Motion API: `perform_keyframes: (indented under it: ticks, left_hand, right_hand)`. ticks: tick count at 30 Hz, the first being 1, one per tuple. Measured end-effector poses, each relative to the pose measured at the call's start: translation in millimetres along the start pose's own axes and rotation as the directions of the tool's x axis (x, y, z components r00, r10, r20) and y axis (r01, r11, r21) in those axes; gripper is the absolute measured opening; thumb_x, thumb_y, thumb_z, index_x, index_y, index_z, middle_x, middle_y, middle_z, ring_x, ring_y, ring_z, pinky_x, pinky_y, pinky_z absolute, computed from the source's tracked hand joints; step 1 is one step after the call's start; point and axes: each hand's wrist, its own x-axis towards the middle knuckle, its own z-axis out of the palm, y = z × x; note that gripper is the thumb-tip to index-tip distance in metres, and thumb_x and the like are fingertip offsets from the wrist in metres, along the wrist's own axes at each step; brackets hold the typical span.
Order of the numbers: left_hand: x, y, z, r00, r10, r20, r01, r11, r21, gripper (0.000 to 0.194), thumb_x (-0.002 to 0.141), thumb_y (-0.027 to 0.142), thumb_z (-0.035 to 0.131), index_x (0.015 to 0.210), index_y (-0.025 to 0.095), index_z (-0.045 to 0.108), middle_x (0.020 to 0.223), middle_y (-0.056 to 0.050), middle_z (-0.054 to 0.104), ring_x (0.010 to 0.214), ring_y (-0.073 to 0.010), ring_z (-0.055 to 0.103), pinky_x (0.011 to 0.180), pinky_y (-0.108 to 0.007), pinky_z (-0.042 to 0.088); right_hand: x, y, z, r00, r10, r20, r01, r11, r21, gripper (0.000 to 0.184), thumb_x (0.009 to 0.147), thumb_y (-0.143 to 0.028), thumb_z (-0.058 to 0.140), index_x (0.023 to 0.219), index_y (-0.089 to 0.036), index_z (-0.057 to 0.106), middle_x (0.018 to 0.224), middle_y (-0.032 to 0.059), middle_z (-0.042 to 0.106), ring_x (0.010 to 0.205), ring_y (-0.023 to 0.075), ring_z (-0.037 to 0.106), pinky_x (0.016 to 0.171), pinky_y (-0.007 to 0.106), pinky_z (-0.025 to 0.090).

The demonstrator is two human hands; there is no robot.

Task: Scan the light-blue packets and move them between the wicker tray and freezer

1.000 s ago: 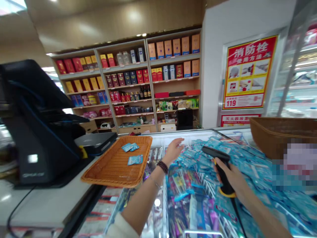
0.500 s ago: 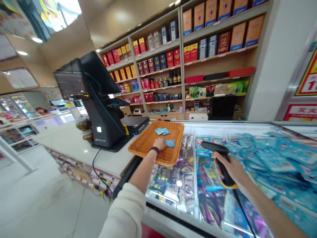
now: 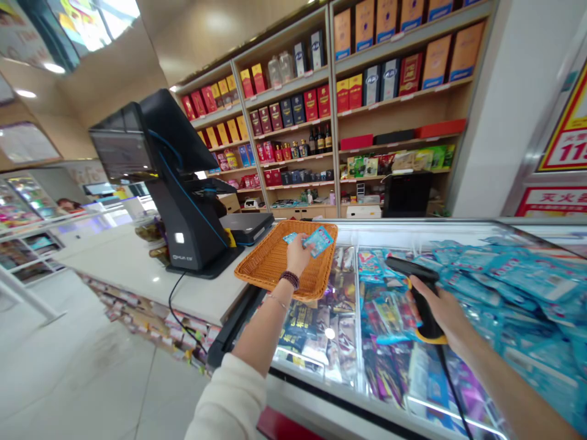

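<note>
Over the orange wicker basket (image 3: pixel 261 264), my left hand (image 3: pixel 299 255) pinches a small blue packet (image 3: pixel 320 242), which sticks out to the right of the fingers. Another blue packet (image 3: pixel 289 238) shows behind the hand, partly covered by it. My right hand (image 3: pixel 435 308) is wrapped round the handle of a black and yellow barcode scanner (image 3: pixel 413 269), its head pointing left above the glass-topped freezer. From the scanner's base a black cable runs down. Many blue packets (image 3: pixel 532 275) lie piled on the right side.
A black point-of-sale terminal (image 3: pixel 183 201) stands on the white counter (image 3: pixel 202 302) at the left, with a flat black device (image 3: pixel 250 227) beside it. Wrapped goods fill the freezer (image 3: pixel 316 342) below my hands. Shelves of boxes and bottles (image 3: pixel 293 113) line the back wall.
My left hand has lifted the blue packet off the basket floor, up and slightly right. The scanner in my right hand has shifted a little to the right.
</note>
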Motion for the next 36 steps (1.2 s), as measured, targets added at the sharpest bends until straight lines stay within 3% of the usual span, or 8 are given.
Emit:
perform_keyframes:
  ticks: [1, 3, 5, 9, 12, 18, 24, 36]
  left_hand:
    - [-6.6, 8.1, 10.5, 1.000, 0.001, 0.003, 0.000, 0.980, -0.197, 0.027, 0.087, 0.018, 0.068, 0.114, 0.018, 0.064, 0.100, -0.009, 0.076, 0.089, -0.0213, 0.073, 0.086, -0.036, 0.058]
    - [-24.4, 22.4, 38.4, 0.998, 0.013, 0.056, 0.020, 0.836, -0.549, 0.032, 0.088, 0.022, 0.068, 0.119, 0.019, 0.061, 0.095, -0.007, 0.075, 0.080, -0.0177, 0.072, 0.080, -0.035, 0.060]
    - [-46.1, 31.3, 71.4, 0.994, 0.023, 0.107, 0.063, 0.675, -0.735, 0.035, 0.085, 0.030, 0.073, 0.117, 0.018, 0.062, 0.095, -0.007, 0.075, 0.079, -0.0165, 0.072, 0.080, -0.033, 0.060]
    - [-82.9, 30.2, 127.9, 0.987, -0.038, 0.153, 0.151, 0.526, -0.837, 0.042, 0.078, 0.043, 0.080, 0.109, 0.017, 0.068, 0.094, -0.007, 0.075, 0.082, -0.0171, 0.072, 0.082, -0.032, 0.060]
    - [-94.2, 19.4, 147.3, 0.985, -0.111, 0.130, 0.169, 0.503, -0.848, 0.039, 0.077, 0.044, 0.081, 0.104, 0.018, 0.070, 0.090, -0.007, 0.075, 0.081, -0.0182, 0.073, 0.084, -0.035, 0.060]
    - [-95.0, 5.5, 147.0, 0.985, -0.150, 0.089, 0.148, 0.449, -0.881, 0.041, 0.078, 0.045, 0.080, 0.106, 0.017, 0.070, 0.094, -0.009, 0.075, 0.089, -0.0188, 0.074, 0.092, -0.038, 0.058]
    - [-97.1, 4.8, 145.0, 0.982, -0.159, 0.098, 0.160, 0.441, -0.883, 0.047, 0.073, 0.048, 0.084, 0.105, 0.016, 0.069, 0.096, -0.009, 0.076, 0.086, -0.0170, 0.073, 0.088, -0.033, 0.058]
    - [-97.7, 9.2, 142.5, 0.977, -0.194, 0.090, 0.165, 0.419, -0.893, 0.043, 0.080, 0.042, 0.080, 0.112, 0.017, 0.068, 0.094, -0.008, 0.076, 0.085, -0.0160, 0.073, 0.090, -0.033, 0.058]
  right_hand:
    - [-1.2, -1.0, 0.6, 1.000, -0.019, -0.009, 0.020, 1.000, 0.009, 0.046, 0.062, -0.060, 0.085, 0.072, -0.022, 0.062, 0.053, -0.0015, 0.060, 0.034, 0.0115, 0.048, 0.029, 0.025, 0.040]
    - [-3.2, -2.2, 0.4, 0.999, -0.043, -0.014, 0.044, 0.998, 0.033, 0.048, 0.060, -0.062, 0.086, 0.072, -0.022, 0.061, 0.054, -0.0020, 0.060, 0.034, 0.0109, 0.048, 0.029, 0.025, 0.040]
    - [-4.5, -2.1, -2.1, 0.999, -0.054, -0.002, 0.054, 0.997, 0.047, 0.052, 0.059, -0.064, 0.087, 0.073, -0.022, 0.061, 0.055, -0.0023, 0.060, 0.035, 0.0106, 0.048, 0.030, 0.025, 0.040]
    - [-2.6, 3.1, -10.3, 0.996, -0.091, 0.018, 0.090, 0.995, 0.035, 0.055, 0.059, -0.068, 0.085, 0.075, -0.021, 0.062, 0.056, -0.0022, 0.060, 0.036, 0.0110, 0.050, 0.032, 0.024, 0.040]
    - [1.7, 10.3, -14.4, 0.994, -0.092, 0.054, 0.093, 0.995, -0.022, 0.058, 0.059, -0.073, 0.082, 0.069, -0.021, 0.060, 0.051, -0.0021, 0.058, 0.034, 0.0111, 0.048, 0.031, 0.025, 0.039]
    - [5.7, 21.6, -16.5, 0.983, -0.050, 0.177, 0.087, 0.975, -0.206, 0.056, 0.073, -0.074, 0.072, 0.062, -0.021, 0.057, 0.046, -0.0015, 0.055, 0.033, 0.0118, 0.050, 0.034, 0.024, 0.038]
    - [-1.8, 15.5, -12.8, 0.987, -0.053, 0.151, 0.081, 0.980, -0.180, 0.049, 0.070, -0.065, 0.078, 0.065, -0.021, 0.058, 0.053, -0.0026, 0.057, 0.035, 0.0108, 0.049, 0.033, 0.024, 0.037]
    - [-5.7, 13.5, -12.4, 0.987, -0.029, 0.160, 0.060, 0.980, -0.190, 0.053, 0.074, -0.070, 0.075, 0.063, -0.020, 0.060, 0.049, -0.0016, 0.058, 0.035, 0.0109, 0.050, 0.034, 0.023, 0.037]
